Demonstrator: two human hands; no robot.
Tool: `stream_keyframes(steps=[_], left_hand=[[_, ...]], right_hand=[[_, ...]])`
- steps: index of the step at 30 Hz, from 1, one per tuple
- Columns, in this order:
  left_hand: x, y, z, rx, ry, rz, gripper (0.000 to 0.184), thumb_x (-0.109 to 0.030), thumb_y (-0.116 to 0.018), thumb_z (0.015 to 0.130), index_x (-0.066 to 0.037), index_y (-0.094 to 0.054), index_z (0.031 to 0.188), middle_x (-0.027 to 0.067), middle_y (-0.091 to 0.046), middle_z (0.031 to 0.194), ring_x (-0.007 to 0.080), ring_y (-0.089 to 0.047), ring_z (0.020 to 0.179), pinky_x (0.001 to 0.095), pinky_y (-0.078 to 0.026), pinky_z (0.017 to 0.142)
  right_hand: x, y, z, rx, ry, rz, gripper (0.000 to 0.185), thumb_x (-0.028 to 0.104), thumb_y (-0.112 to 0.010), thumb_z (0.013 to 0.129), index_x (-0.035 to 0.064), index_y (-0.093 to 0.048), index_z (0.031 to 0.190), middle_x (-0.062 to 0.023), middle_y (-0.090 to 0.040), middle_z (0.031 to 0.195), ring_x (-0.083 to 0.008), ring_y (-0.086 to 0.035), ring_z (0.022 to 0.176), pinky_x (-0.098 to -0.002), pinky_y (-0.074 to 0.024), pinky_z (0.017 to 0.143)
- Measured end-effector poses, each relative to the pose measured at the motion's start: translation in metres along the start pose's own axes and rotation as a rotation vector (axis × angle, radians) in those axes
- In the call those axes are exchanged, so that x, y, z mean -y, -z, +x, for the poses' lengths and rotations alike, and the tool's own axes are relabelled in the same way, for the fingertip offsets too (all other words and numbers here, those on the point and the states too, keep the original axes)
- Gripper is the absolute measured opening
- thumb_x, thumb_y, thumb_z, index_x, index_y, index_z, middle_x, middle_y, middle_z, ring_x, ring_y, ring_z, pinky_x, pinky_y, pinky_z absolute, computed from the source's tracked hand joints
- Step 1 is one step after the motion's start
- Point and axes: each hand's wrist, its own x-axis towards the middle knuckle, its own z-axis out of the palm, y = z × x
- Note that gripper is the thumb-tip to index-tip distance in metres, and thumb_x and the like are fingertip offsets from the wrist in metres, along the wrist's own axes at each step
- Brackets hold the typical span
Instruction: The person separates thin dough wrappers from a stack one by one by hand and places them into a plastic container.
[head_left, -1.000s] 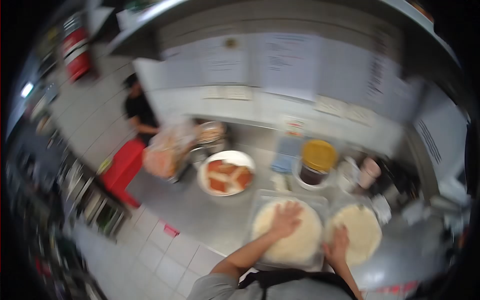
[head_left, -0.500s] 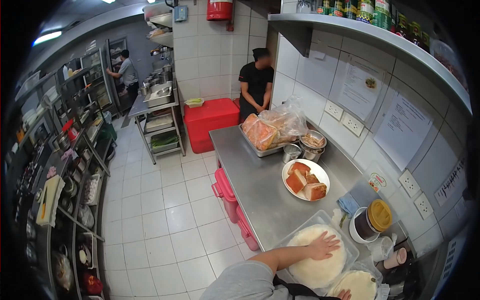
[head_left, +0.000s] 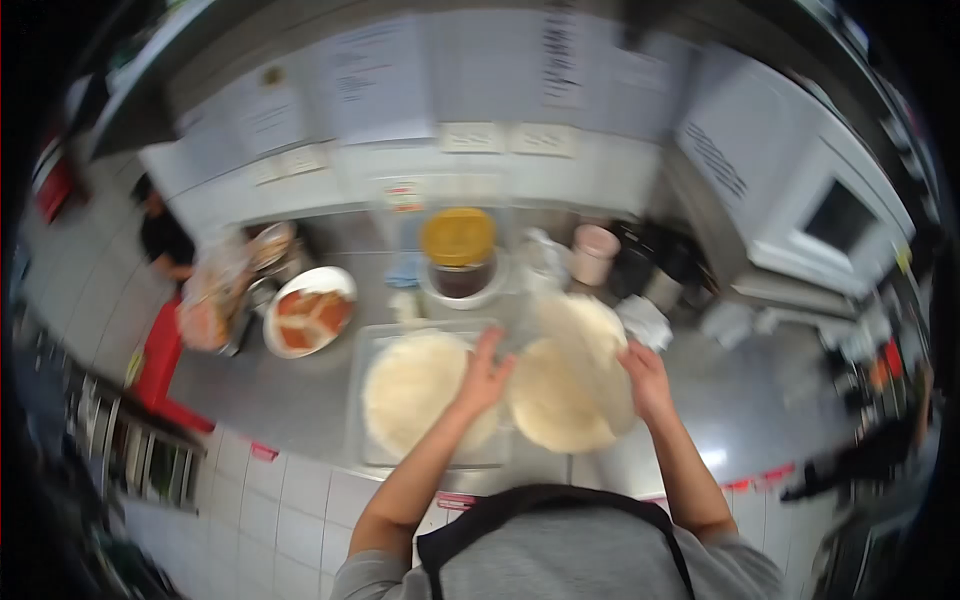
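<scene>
My right hand (head_left: 646,378) pinches the right edge of a pale flour tortilla (head_left: 583,325), which is lifted and folded upward. Below it lies a round stack of tortillas (head_left: 555,400) on the steel counter. My left hand (head_left: 484,378) is open, its fingers apart, between the two stacks. It hovers over or touches the right edge of the left tortilla stack (head_left: 415,385); blur hides which. That stack sits in a clear plastic tray (head_left: 358,420).
Behind the stacks stands a yellow-lidded jar (head_left: 458,240) in a white bowl (head_left: 500,290). A plate (head_left: 345,285) of browned meat pieces is to the left. A pink cup (head_left: 594,255) and a white microwave-like appliance (head_left: 790,170) are right. A co-worker (head_left: 163,235) stands far left.
My view has swung right to face the wall. My left hand has moved off the middle of the tray's stack, and my right hand has raised a tortilla from the other stack.
</scene>
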Motion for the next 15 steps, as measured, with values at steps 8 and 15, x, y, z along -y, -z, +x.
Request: stream_keyframes(steps=[8,15], left_hand=[[-0.046,-0.051,0.016,-0.108,0.287,-0.521,0.044,-0.024,-0.06,0.088,0.006,-0.052,0.118,0.0214,-0.063,0.106,0.0331,-0.061,0.097,0.0365,-0.046,0.085],[-0.005,-0.098,0.001,-0.156,0.044,0.142,0.043,-0.02,-0.062,0.083,0.007,-0.053,0.115,0.0277,-0.062,0.104,0.0382,-0.063,0.093,0.0429,-0.048,0.084]], right_hand=[[-0.055,0.081,0.0,0.013,-0.266,0.64,0.03,0.022,-0.048,0.096,0.0019,-0.053,0.118,-0.0093,-0.063,0.112,-0.0191,-0.062,0.098,-0.0329,-0.0505,0.086],[-0.166,0.138,-0.035,0.078,-0.451,0.746,0.032,0.025,-0.045,0.097,0.011,-0.048,0.125,-0.0064,-0.061,0.116,-0.0204,-0.059,0.106,-0.0363,-0.0482,0.092]])
